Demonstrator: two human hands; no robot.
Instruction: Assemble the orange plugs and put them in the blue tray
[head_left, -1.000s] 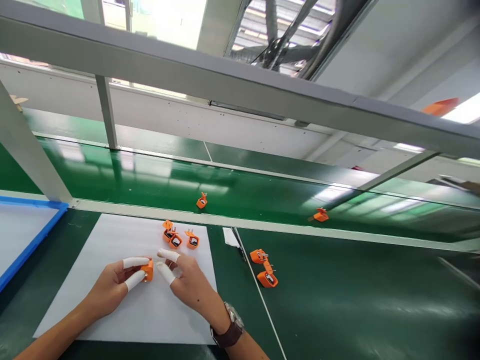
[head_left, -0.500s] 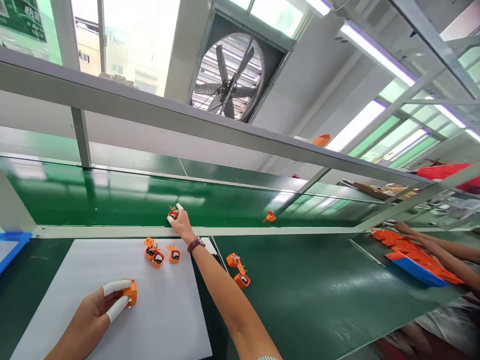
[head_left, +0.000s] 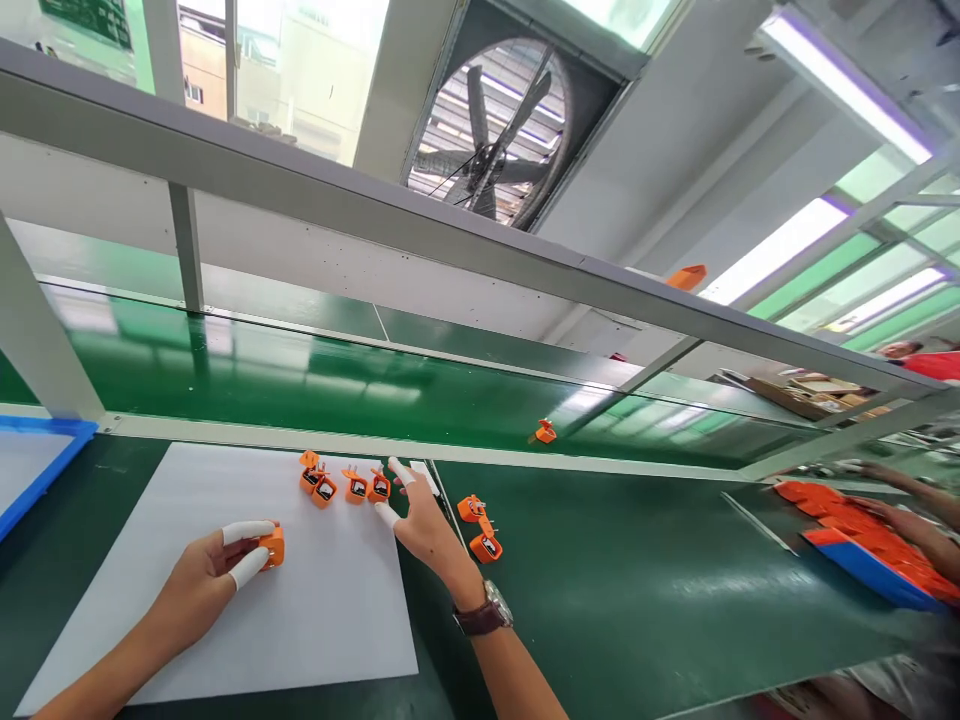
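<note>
My left hand (head_left: pixel 202 580), with white cots on thumb and forefinger, pinches a small orange plug part (head_left: pixel 273 546) over the white sheet (head_left: pixel 225 640). My right hand (head_left: pixel 420 520), wearing a watch, hovers with fingers spread just right of a row of orange plug parts (head_left: pixel 341 484) lying on the sheet's far edge; the rightmost part (head_left: pixel 379 486) sits beside its fingertip. Two more orange parts (head_left: pixel 480 528) rest on the green mat to the right. One orange part (head_left: pixel 545 432) rides on the conveyor belt (head_left: pixel 300 370).
A blue-rimmed tray (head_left: pixel 37 470) stands at the left. At the far right another person's hands (head_left: pixel 892 500) work over a blue tray (head_left: pixel 862 560) heaped with orange parts. A grey frame rail (head_left: pixel 375 220) crosses overhead.
My right hand has come back from the conveyor with an orange part and let it go at the right end of the row. The left hand kept its part.
</note>
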